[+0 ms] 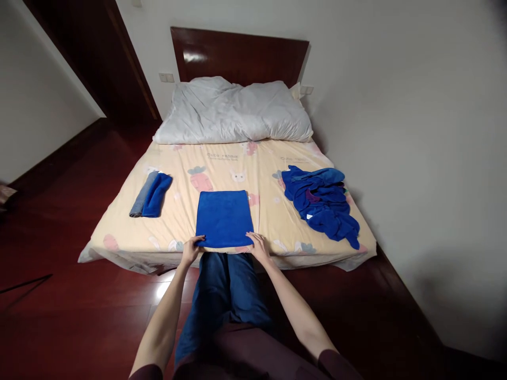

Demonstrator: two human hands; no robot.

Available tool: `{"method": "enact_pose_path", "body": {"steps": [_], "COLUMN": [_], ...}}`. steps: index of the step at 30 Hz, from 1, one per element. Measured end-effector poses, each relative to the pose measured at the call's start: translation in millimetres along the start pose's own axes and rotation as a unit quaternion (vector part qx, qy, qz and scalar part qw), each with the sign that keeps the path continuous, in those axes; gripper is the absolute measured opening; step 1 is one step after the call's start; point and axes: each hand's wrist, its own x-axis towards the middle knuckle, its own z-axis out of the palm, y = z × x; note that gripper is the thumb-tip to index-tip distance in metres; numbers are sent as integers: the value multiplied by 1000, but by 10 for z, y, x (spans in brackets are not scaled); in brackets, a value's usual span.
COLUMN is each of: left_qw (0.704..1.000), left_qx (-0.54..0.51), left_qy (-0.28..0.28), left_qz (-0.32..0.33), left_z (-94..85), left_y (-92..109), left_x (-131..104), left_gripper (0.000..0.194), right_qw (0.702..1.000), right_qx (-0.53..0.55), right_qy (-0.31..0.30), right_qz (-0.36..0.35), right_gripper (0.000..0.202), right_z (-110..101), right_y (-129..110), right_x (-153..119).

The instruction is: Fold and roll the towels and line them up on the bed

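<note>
A blue cloth (224, 217) lies flat as a near-square at the front edge of the bed. My left hand (192, 249) pinches its near left corner, and my right hand (258, 247) has hold of the near right corner. To the left, a grey roll (144, 195) and a blue roll (157, 195) of cloth rest side by side. On the right side of the bed is a crumpled pile of blue cloths (322, 203), with a bit of purple showing in it.
The bed (178, 211) has a yellow patterned sheet. A bunched white quilt (237, 113) lies at its far end, before the dark wooden headboard (241, 55). A wall stands at the right, and a thin dark rod (27, 283) shows at the far left.
</note>
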Motion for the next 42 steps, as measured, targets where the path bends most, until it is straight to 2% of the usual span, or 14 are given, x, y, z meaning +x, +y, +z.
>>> {"method": "enact_pose_path", "body": {"steps": [4,7,13,18,22,27,31,36,42], "left_qw": [998,996,992,988,983,976,971,968,961], "left_qx": [-57,-84,-121,-146,-165,-186,-196,-204,-221], "left_qy": [1,1,-6,2,25,48,58,72,92], "left_qz": [-15,-23,-36,-52,-72,-106,-126,-131,-142], "left_z": [-39,-46,-52,-18,11,4,4,4,-4], "left_y": [-71,-85,-101,-125,-106,-46,-18,26,49], "left_x": [-12,-4,60,70,72,62,54,63,63], "left_gripper": [47,49,50,42,33,43,48,41,42], "right_qw": [991,978,970,961,944,928,916,906,910], "right_qx": [71,130,184,236,285,301,317,337,329], "right_qy": [86,117,108,84,76,105,118,131,129], "right_qz": [79,115,114,122,150,192,216,220,216], "right_gripper": [72,66,65,62,47,27,32,36,54], "right_z": [112,149,97,72,14,-43,-9,28,-30], "right_y": [14,39,90,42,36,75,91,101,110], "right_x": [-15,7,94,150,230,289,264,252,265]}}
